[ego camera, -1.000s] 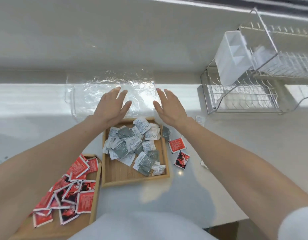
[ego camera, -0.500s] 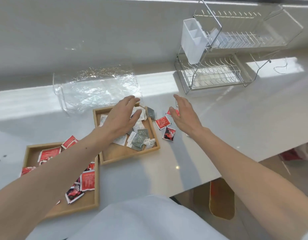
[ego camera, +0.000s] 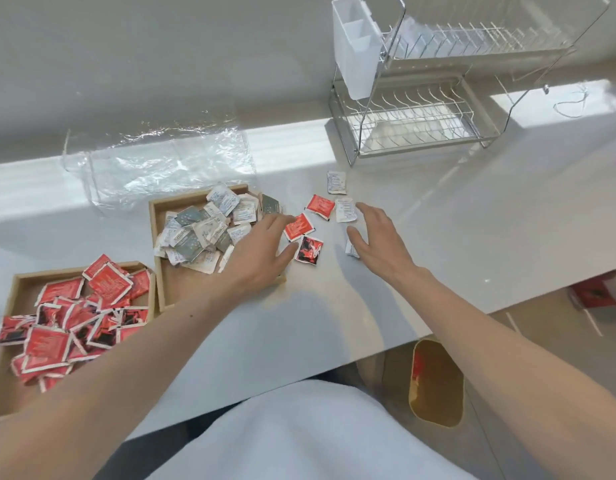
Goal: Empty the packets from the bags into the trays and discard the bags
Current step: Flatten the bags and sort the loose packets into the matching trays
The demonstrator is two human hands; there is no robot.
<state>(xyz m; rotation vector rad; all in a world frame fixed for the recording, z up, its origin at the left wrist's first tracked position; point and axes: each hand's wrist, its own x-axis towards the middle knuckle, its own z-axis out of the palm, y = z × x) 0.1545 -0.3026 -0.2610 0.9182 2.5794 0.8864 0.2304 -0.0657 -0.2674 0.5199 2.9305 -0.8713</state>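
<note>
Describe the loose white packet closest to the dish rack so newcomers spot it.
Start at the wire dish rack at the counter's back right. Loose packets lie before its near-left corner; the target is the white packet farthest back. Unlike the next white packet, which adjoins a red packet, it lies alone.

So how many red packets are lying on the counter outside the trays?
3. One red packet lies beside a white packet, ahead of the right hand; another at the left hand's fingers; a dark-printed one just nearer. The hands may hide more.
</note>
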